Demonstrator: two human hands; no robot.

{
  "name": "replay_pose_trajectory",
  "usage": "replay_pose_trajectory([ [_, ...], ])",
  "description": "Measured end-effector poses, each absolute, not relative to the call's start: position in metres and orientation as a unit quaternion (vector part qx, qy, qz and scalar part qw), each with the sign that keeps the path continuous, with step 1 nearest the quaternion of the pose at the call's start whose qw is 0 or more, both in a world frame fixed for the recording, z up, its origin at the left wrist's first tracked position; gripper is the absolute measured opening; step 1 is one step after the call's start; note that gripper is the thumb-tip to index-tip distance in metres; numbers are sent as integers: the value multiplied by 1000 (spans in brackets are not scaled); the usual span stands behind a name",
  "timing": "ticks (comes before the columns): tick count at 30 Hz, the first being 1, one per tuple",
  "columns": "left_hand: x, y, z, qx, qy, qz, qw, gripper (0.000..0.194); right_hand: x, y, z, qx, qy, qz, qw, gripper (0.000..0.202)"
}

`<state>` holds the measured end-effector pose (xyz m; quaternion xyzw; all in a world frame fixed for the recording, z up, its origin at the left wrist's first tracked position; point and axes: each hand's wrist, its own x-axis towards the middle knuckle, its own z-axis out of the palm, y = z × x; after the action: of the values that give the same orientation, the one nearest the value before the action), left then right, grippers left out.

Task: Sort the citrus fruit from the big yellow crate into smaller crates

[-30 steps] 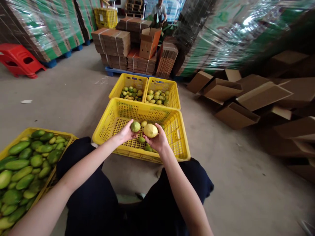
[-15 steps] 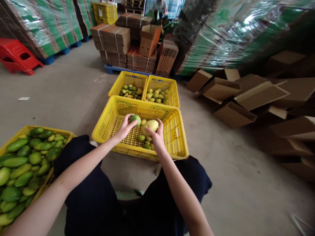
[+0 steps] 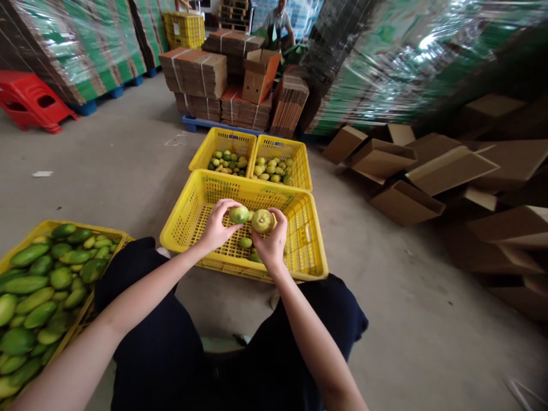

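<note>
My left hand [image 3: 220,227] is closed around a green papaya [image 3: 238,214], its rounded end facing me. Beside it, my right hand [image 3: 272,238] grips a yellowish papaya [image 3: 262,221], with the stem end turned towards me. Both fruits are held side by side, above a large yellow plastic crate [image 3: 178,197]. Inside that crate, several small green papayas [image 3: 245,242] lie beneath my right hand, which partly hides them.
A yellow crate heaped with green papayas [image 3: 60,277] stands by my left leg. Two further crates [image 3: 280,145] with fruit adjoin the far side. Flattened cartons [image 3: 194,71] are stacked behind them; open cardboard boxes [image 3: 406,200] lie right. A person [image 3: 278,23] is at the back.
The yellowish papaya has been turned so that its end now faces me, and the green one has tilted too. Both hands stay over the crate. The person at the back shows more fully.
</note>
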<state>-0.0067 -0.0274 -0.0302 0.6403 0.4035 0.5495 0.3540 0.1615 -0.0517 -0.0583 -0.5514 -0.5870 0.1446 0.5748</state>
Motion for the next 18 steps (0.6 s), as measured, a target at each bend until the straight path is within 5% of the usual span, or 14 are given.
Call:
replay_pose_trajectory([
  [5,-4,-35,-15,576,420,548,437,37,160,-57,-47,-549,-519,286,589,55],
  [13,-11,-25,-20,454,390,558,575,52,157,-60,-31,-525,-449,323,647,59],
  [18,-30,-14,-3,237,356,577,696,30,175,-58,-17,-488,-304,443,688,45],
])
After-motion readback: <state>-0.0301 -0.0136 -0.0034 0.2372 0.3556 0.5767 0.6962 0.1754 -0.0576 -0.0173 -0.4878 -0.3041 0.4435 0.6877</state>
